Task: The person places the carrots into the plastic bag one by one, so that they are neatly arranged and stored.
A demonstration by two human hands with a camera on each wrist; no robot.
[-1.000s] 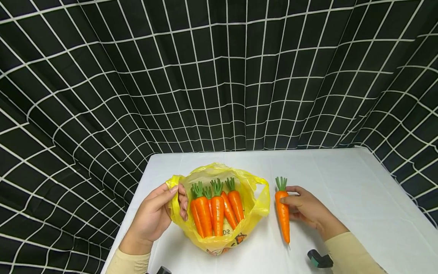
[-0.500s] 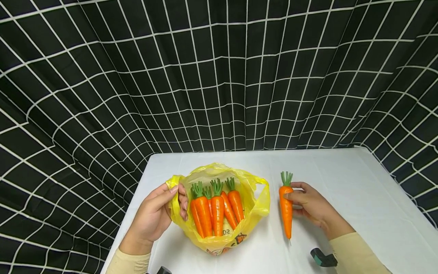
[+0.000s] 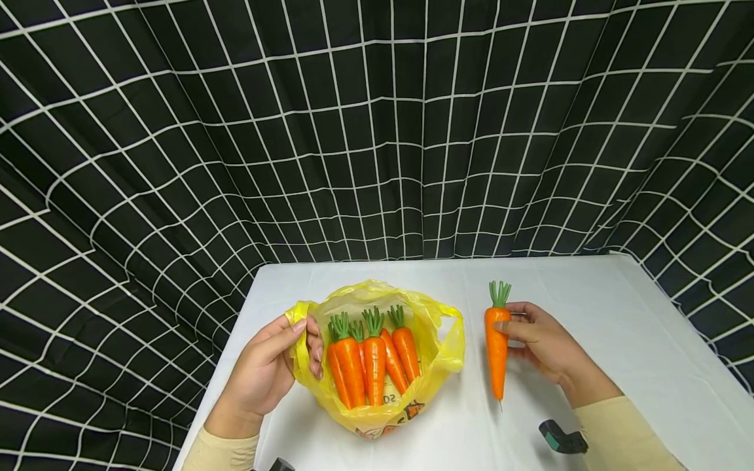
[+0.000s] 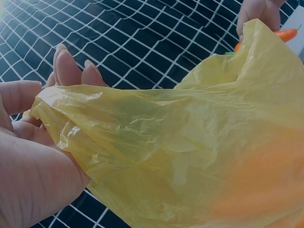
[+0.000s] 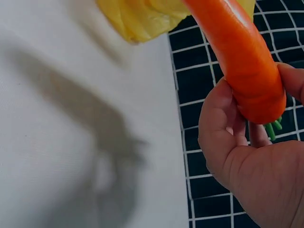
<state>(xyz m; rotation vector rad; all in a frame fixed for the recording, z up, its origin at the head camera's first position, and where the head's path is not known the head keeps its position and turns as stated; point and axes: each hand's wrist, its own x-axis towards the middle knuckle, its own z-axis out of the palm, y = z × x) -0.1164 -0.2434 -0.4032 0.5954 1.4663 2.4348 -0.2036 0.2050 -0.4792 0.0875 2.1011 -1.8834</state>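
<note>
My left hand (image 3: 268, 366) grips one handle of a yellow plastic bag (image 3: 438, 366), pinching it between thumb and fingers. Inside the wide mouth of the bag, several carrots (image 3: 375, 369) with green tops stand close together. To the right of the bag, my right hand (image 3: 544, 347) holds a single carrot (image 3: 497, 353) near its thick end, thumb on one side and fingers on the other. Its green top points away from me and its thin tip towards me. The right wrist view shows this held carrot (image 5: 247, 66) raised, its shadow falling on the table.
A white table (image 3: 636, 340) lies under both hands. Behind it and at the sides hangs a black curtain (image 3: 377, 131) with a white grid. A dark wrist device (image 3: 563, 438) sits by my right sleeve (image 3: 624, 435).
My right hand has moved away from the bag, a little to the right and farther from me, with the carrot in it. The left hand and the bag have stayed in place.
</note>
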